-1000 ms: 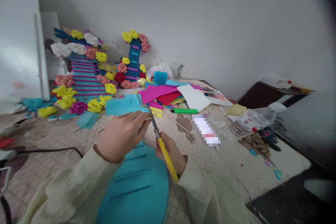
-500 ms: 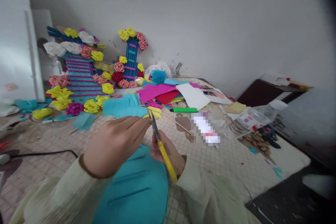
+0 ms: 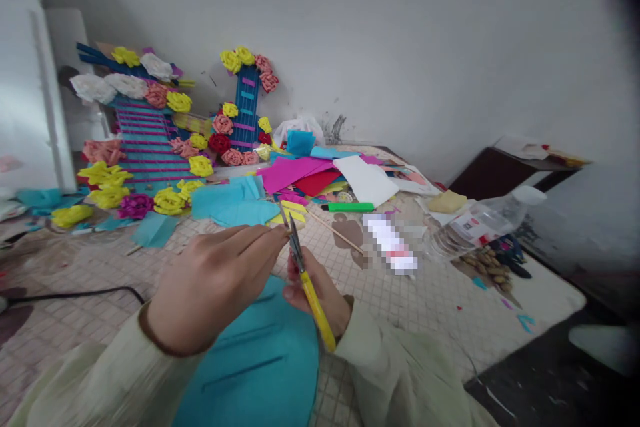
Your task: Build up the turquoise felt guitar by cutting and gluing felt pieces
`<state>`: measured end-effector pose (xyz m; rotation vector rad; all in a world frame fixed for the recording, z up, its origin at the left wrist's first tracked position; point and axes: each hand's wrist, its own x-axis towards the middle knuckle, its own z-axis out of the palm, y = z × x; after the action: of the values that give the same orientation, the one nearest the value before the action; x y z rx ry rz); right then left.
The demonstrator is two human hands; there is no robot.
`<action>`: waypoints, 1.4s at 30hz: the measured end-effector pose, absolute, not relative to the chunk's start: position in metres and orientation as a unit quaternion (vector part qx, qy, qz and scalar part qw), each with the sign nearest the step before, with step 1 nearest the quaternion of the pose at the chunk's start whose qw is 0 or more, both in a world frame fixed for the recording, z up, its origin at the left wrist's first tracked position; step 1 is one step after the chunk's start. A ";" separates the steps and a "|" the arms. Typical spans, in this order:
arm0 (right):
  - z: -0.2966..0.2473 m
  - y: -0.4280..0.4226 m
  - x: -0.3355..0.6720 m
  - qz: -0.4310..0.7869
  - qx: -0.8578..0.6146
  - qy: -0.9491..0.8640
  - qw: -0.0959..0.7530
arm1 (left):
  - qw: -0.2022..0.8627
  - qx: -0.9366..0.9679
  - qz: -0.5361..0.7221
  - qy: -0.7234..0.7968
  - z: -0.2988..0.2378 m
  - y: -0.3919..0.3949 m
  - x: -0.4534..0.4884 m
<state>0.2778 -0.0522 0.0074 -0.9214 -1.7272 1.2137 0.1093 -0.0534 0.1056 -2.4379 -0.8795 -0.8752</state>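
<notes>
My right hand (image 3: 320, 290) is closed around yellow-handled pliers (image 3: 313, 300), whose slim metal jaws point up and away from me, slightly apart at the tips. Beside those jaws, my left hand (image 3: 220, 280) has its fingertips pinched together. Whatever sits between them is hidden or too small to make out. Below both hands lies a rounded turquoise panel (image 3: 250, 373) with several dark slits or lines across it. Just beyond the jaws are yellow paper strips (image 3: 293, 212) and folded turquoise crepe paper (image 3: 235, 203).
Two panels with paper flowers, a wide one (image 3: 145, 147) and a narrow one (image 3: 246, 107), lean at the back. Coloured sheets (image 3: 300, 173), a green marker (image 3: 350, 207), a thin stick (image 3: 335, 230) and a clear bottle (image 3: 480, 227) lie on the table. A black cable (image 3: 75, 295) runs at left.
The view has shifted slightly, so the background sits a little further left and higher. Both hands and the pliers keep nearly the same pose.
</notes>
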 end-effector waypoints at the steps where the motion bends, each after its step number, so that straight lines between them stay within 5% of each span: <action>1: 0.007 -0.052 0.278 0.482 -0.363 -0.685 0.408 | 0.206 -0.873 -0.311 -0.315 0.106 -0.053 0.109; 42: 0.005 -0.051 0.272 0.514 -0.400 -0.647 0.397 | 0.171 -0.895 -0.226 -0.345 0.109 -0.048 0.099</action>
<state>0.2719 -0.0513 0.0055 -1.0132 -1.6381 1.3032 0.0995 -0.0479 0.1086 -2.5414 -0.9791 -0.6427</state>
